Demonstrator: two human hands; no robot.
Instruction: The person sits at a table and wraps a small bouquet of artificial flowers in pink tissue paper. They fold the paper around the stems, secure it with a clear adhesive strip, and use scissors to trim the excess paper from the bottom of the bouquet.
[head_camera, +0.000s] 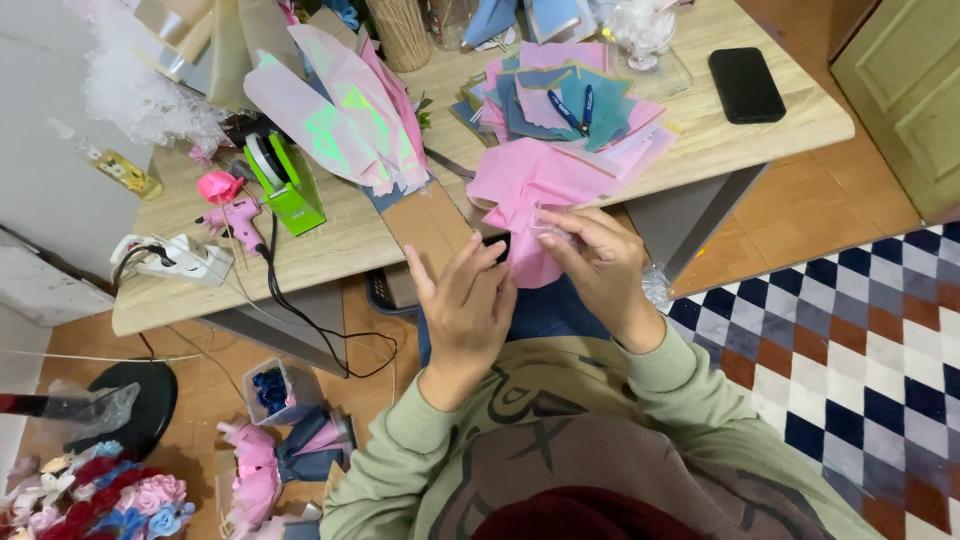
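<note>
The pink paper sheet (525, 215) droops off the wooden table (760, 145) edge, and my right hand (598, 265) pinches a small clear piece against its lower fold. My left hand (465, 305) lies open just beside, fingertips brushing the pink. Beyond my fingers sit stacked blue and pink sheets (565, 105); leftward, a green tape dispenser (288, 180) and pink glue gun (235, 215).
</note>
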